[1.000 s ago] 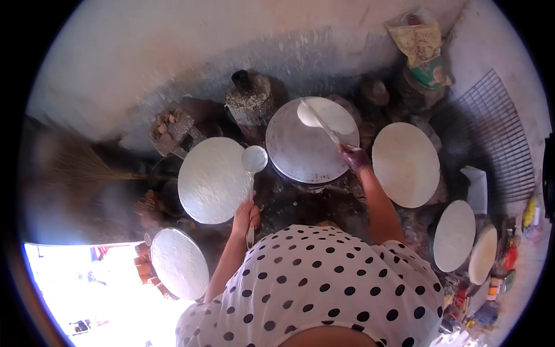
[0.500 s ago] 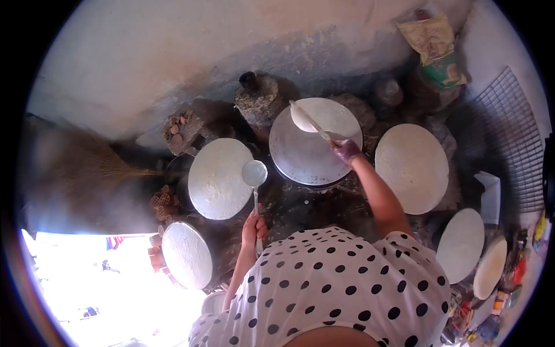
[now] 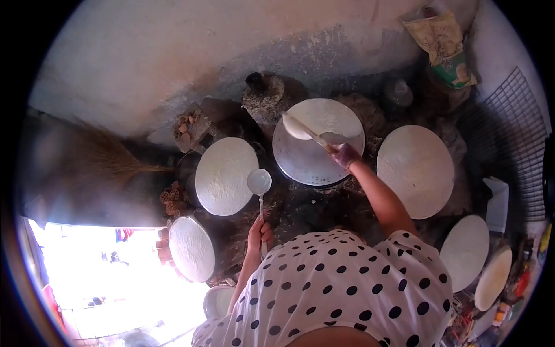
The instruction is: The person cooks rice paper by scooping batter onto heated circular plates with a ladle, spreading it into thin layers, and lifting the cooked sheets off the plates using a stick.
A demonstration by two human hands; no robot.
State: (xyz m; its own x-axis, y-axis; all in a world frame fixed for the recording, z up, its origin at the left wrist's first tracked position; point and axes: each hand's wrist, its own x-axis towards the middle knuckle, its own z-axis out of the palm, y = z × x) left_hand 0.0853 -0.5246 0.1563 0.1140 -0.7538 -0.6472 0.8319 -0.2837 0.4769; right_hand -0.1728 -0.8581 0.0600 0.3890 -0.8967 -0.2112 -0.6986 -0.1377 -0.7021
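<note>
My left hand (image 3: 260, 233) is closed around the handle of a ladle (image 3: 259, 181), whose round bowl looks coated in white and hangs beside a round white disc (image 3: 227, 176). My right hand (image 3: 346, 155), in what looks like a purple glove, grips a flat wooden spreader (image 3: 315, 136). That tool lies across a round griddle (image 3: 306, 163) in front of me. White batter (image 3: 332, 115) covers the griddle's far part, while its near part shows bare grey. The spreader's far end sits at the batter's left edge.
Another large white disc (image 3: 415, 172) lies right of the griddle. More discs stand at the lower left (image 3: 192, 248) and lower right (image 3: 464, 253). A broom (image 3: 127, 165) lies left, a wire rack (image 3: 511, 139) leans right, and a sack (image 3: 442, 49) stands near the wall.
The batter now reaches further left and over more of the griddle. My right hand has drawn the spreader slightly left and down. The ladle stays beside the left disc; the whole view has shifted slightly.
</note>
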